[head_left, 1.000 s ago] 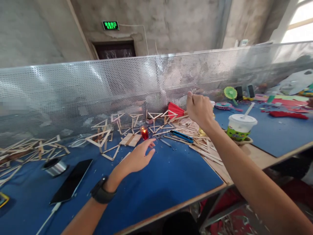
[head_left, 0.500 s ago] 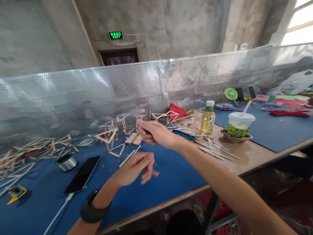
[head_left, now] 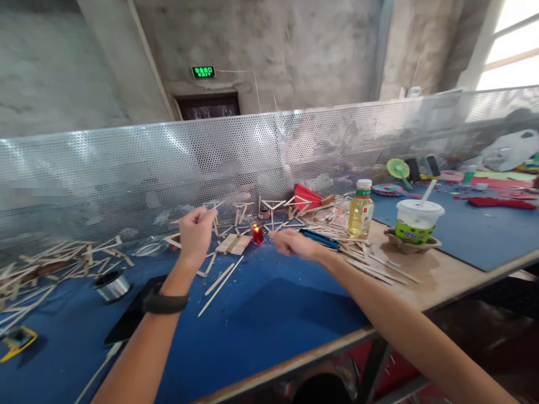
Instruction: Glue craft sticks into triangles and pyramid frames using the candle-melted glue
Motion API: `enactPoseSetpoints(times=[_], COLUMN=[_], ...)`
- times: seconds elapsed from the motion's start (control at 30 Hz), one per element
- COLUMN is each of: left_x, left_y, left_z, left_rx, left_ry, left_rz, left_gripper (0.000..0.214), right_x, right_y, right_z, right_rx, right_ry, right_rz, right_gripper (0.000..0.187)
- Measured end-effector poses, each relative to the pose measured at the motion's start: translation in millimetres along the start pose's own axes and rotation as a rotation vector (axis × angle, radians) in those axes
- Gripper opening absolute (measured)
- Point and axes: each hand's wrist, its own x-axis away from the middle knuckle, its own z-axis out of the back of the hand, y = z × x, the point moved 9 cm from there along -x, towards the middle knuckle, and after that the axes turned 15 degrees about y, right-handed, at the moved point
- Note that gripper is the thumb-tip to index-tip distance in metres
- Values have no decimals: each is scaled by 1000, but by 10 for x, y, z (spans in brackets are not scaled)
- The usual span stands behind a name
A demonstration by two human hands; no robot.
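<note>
My left hand (head_left: 196,233) is raised over the sticks left of centre, fingers curled closed; I cannot make out what, if anything, is in them. A dark band circles that wrist. Over the blue mat (head_left: 269,314), my right hand (head_left: 295,244) is closed with its fingertips together; its contents are too small to tell. Just left of those fingertips stands a lit candle in a small red glass (head_left: 257,234). Beside the candle lies a pale wooden block (head_left: 233,244). Two loose wooden sticks (head_left: 221,286) rest in front of it, and frames of glued sticks (head_left: 273,206) stand behind.
At left are a wire spool (head_left: 112,286), a phone (head_left: 130,314) with a cable, a tape measure (head_left: 17,341) and piled stick frames (head_left: 63,261). Rightward lie a blue cutter (head_left: 320,239), more sticks, a bottle (head_left: 361,210) and a drink cup (head_left: 418,223). A perforated screen (head_left: 252,146) runs behind.
My left hand has risen and moved left, its fingers curling in. My right hand has shifted right and slightly down, and the candle has come into view.
</note>
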Motion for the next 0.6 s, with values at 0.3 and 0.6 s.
enactPoseSetpoints(times=[0.3, 0.6], left_x=[119, 62], left_y=[-537, -569], left_z=[126, 234], left_rx=[29, -984], left_ry=[-169, -330], left_rz=[126, -278], left_gripper=[46, 38], right_x=[-19, 53], right_y=[-115, -10], right_z=[1368, 1675], right_rx=[569, 938], right_ry=[709, 834], right_rz=[297, 310], right_gripper=[54, 50])
